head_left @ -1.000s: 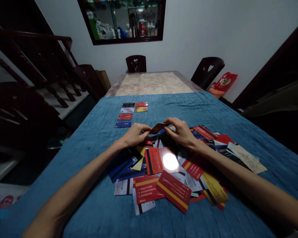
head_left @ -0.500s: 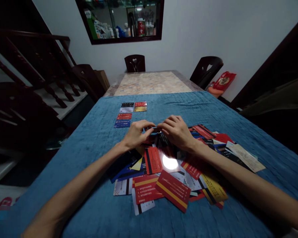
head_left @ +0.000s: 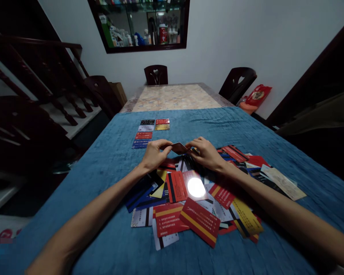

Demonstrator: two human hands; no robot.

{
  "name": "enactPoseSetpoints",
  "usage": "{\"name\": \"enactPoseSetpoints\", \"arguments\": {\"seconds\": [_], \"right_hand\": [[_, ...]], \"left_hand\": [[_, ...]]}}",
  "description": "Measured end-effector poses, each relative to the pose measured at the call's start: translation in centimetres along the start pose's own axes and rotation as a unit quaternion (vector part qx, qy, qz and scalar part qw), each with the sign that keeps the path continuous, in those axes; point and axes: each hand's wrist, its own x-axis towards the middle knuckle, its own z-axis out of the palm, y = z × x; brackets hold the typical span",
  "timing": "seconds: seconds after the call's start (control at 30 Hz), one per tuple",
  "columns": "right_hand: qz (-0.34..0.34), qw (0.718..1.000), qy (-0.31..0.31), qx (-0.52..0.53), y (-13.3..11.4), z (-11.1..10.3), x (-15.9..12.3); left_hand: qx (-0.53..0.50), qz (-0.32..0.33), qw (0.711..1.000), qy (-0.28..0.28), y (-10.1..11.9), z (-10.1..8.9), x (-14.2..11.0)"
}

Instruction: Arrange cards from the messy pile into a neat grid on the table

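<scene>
Between my two hands a plastic card (head_left: 179, 148) is held at a tilt above a loose pile. My left hand (head_left: 156, 154) pinches its left corner between thumb and fingers. My right hand (head_left: 205, 153) has its fingertips closed at the card's right corner. Beneath them lies the heap of bank-style cards, among them a red card with a yellow stripe (head_left: 200, 221), an orange-red card (head_left: 176, 186) and a yellow card (head_left: 247, 217). Beyond my left hand, a blue card (head_left: 140, 144), a red card (head_left: 143, 135) and several others lie flat in two short columns.
A blue cloth (head_left: 103, 168) covers the near part of the table, with a patterned tabletop (head_left: 177, 96) beyond it. Dark wooden chairs (head_left: 156, 75) stand round the far end. A red bag (head_left: 258, 95) is at the right, and a stair railing (head_left: 46, 89) at the left.
The held card has turned from nearly edge-on so that its face shows. My hands have moved slightly apart, and the flat cards in the columns stay where they were.
</scene>
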Motion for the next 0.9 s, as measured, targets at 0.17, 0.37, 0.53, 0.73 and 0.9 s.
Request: {"name": "enactPoseSetpoints", "arguments": {"seconds": [0.17, 0.37, 0.53, 0.73, 0.9], "right_hand": [[0.014, 1.000, 0.013, 0.003, 0.3, 0.1, 0.0], [0.009, 1.000, 0.029, -0.005, 0.3, -0.1, 0.0], [0.010, 0.999, 0.028, -0.025, 0.1, -0.3, 0.3], [0.002, 0.998, -0.013, -0.061, -0.2, 0.0, 1.4], [-0.007, 0.996, -0.022, -0.082, 0.0, 0.6, 2.2]], "left_hand": [[-0.029, -0.038, 0.999, -0.011, -0.7, 0.2, 0.1], [0.012, -0.029, 0.999, 0.010, -1.5, 0.3, 0.2], [0.048, 0.010, 0.999, 0.014, -1.6, 0.6, -0.1], [0.087, 0.055, 0.995, 0.011, -2.2, 0.7, -0.4], [0.107, 0.046, 0.993, 0.000, -2.8, 0.7, -0.5]]}}
